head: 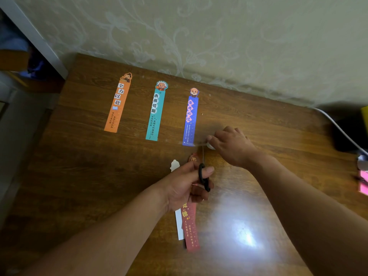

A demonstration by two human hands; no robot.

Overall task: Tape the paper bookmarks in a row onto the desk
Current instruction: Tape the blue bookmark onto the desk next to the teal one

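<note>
Desk point(89, 176) is brown wood grain, set against a pale patterned wall point(219, 36). Three bookmarks lie flat in a row along the far side, well apart from each other: orange point(117, 104) at left, teal point(155, 113) in the middle, blue point(190, 118) at right, each topped with a cartoon head and running toward me. A strip of clear tape point(196, 144) crosses the near end of the blue one and stretches rightward to my right hand point(232, 145). That hand is closed, fingers curled over a small pale tape roll point(210, 146), which is mostly hidden under them; thumb and forefinger pinch at the strip. My left hand point(185, 184) grips black-handled scissors point(203, 176), thumb through one loop, blades pointing away from me up toward the strip; I cannot tell whether the blades touch it. Beneath the left hand lie two more bookmarks, side by side and partly overlapped: a red one point(190, 226) face up and a white one point(178, 224), apparently face down. Bright glare point(245, 234) sits on the desk near me. A white cable point(342, 130) runs along the right edge, next to something pink point(364, 182).
</note>
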